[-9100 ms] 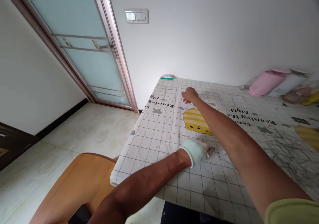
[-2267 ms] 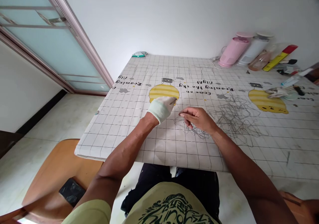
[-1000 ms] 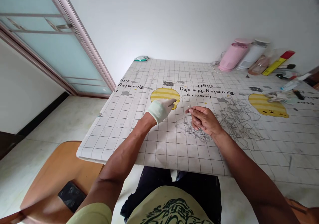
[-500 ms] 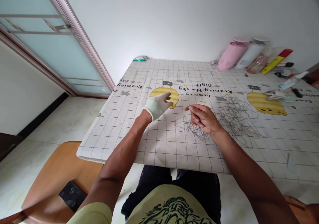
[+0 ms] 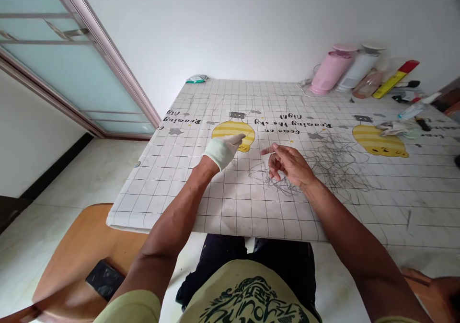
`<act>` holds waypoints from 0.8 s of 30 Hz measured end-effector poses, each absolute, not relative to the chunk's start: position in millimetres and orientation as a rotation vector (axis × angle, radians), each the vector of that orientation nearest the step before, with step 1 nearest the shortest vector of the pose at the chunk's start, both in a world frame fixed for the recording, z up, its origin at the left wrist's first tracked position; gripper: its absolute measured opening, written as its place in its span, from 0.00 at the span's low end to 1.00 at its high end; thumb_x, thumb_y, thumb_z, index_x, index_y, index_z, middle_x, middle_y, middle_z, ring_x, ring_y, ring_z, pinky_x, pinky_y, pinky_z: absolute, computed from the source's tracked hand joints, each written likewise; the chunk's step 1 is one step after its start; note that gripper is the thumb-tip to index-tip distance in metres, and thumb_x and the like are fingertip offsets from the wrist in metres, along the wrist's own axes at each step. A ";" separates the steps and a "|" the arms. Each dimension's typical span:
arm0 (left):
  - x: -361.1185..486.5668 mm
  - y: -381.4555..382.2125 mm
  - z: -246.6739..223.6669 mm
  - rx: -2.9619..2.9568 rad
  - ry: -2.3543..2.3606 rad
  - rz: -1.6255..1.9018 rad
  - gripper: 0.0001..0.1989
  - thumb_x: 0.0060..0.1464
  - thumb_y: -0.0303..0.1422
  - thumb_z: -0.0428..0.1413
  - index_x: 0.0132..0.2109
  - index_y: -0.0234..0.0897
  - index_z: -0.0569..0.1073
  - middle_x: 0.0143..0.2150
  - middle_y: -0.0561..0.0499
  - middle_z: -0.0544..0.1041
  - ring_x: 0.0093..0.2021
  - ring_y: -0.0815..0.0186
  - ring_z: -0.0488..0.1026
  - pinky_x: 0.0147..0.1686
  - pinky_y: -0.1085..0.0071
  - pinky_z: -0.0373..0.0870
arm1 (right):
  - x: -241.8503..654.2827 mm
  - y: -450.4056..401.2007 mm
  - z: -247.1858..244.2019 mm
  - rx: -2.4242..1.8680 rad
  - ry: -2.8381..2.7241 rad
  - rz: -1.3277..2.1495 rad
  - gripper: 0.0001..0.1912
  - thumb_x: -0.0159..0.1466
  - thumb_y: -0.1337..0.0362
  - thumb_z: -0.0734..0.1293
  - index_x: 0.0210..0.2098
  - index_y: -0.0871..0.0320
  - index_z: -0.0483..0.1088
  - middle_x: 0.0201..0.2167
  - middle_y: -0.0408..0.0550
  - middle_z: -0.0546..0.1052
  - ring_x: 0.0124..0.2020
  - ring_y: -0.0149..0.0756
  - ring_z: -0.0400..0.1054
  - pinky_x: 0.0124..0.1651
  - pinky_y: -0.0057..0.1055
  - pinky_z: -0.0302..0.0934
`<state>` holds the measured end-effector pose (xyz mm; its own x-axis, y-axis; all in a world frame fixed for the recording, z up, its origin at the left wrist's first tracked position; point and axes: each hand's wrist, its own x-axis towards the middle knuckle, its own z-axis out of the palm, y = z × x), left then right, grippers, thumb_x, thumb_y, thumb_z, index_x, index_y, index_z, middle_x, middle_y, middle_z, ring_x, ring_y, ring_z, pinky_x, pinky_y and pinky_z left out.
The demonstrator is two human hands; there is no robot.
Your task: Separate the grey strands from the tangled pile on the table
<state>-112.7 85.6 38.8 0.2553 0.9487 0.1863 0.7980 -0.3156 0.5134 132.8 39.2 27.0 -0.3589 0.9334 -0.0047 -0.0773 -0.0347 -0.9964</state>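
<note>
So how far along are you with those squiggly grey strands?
Done: some loose strands lie apart on the far tablecloth. In hand: the bare right hand hovers over a small tangle, gloved left hand beside it. Remaining: the bigger tangle further right.

Forefinger of the white-gloved left hand (image 5: 221,150) now straightened and pointing, no longer curled in with the others as half a second ago — and on the bare right hand (image 5: 289,165), fingers (image 5: 268,150) opened apart instead of bunched together, spread higher over the tangle of thin wire (image 5: 273,179).
</note>
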 end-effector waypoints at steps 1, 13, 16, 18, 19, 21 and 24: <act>-114.5 86.4 39.4 2.214 1.623 0.681 0.20 0.72 0.32 0.49 0.64 0.48 0.78 0.51 0.52 0.85 0.50 0.62 0.80 0.52 0.67 0.75 | 134.8 39.8 27.4 -0.989 -1.425 1.498 0.33 0.69 0.33 0.66 0.45 0.59 0.78 0.21 0.44 0.75 0.15 0.33 0.67 0.26 0.36 0.71; -125.8 96.4 30.4 2.447 1.696 0.693 0.19 0.73 0.32 0.49 0.63 0.45 0.78 0.44 0.48 0.84 0.44 0.63 0.78 0.45 0.69 0.73 | 144.0 34.7 38.9 -1.282 -1.763 1.097 0.22 0.68 0.42 0.72 0.37 0.56 0.77 0.24 0.44 0.78 0.18 0.32 0.70 0.24 0.30 0.64; -126.9 97.4 30.3 2.450 1.729 0.647 0.19 0.73 0.32 0.49 0.63 0.45 0.78 0.44 0.48 0.84 0.44 0.63 0.78 0.45 0.68 0.73 | 144.1 34.1 33.6 -1.312 -1.819 0.983 0.19 0.69 0.45 0.71 0.37 0.55 0.78 0.23 0.43 0.78 0.18 0.32 0.70 0.22 0.29 0.63; -125.5 97.8 30.1 2.452 1.751 0.612 0.20 0.73 0.32 0.48 0.64 0.45 0.77 0.45 0.48 0.84 0.44 0.62 0.79 0.46 0.67 0.73 | 142.8 34.7 28.6 -1.304 -1.832 0.950 0.18 0.70 0.45 0.70 0.38 0.54 0.79 0.23 0.43 0.77 0.18 0.32 0.70 0.20 0.28 0.62; -124.4 98.0 30.2 2.446 1.759 0.603 0.20 0.73 0.32 0.48 0.65 0.45 0.77 0.46 0.47 0.84 0.45 0.61 0.79 0.46 0.67 0.73 | 141.6 35.0 26.4 -1.295 -1.834 0.940 0.18 0.70 0.46 0.70 0.37 0.54 0.79 0.22 0.43 0.77 0.18 0.32 0.70 0.20 0.28 0.61; -122.3 98.1 32.5 2.422 1.767 0.612 0.20 0.74 0.34 0.48 0.65 0.44 0.76 0.49 0.47 0.84 0.47 0.61 0.79 0.49 0.67 0.72 | 137.9 35.3 23.5 -1.273 -1.826 0.925 0.19 0.71 0.45 0.69 0.35 0.54 0.79 0.22 0.43 0.77 0.17 0.33 0.70 0.19 0.28 0.60; -123.0 94.5 43.9 2.346 1.850 0.722 0.19 0.73 0.37 0.51 0.65 0.43 0.75 0.53 0.46 0.84 0.51 0.58 0.79 0.51 0.65 0.71 | 132.0 36.8 24.8 -1.261 -1.767 0.900 0.20 0.70 0.45 0.70 0.32 0.53 0.78 0.21 0.43 0.77 0.16 0.33 0.69 0.20 0.29 0.60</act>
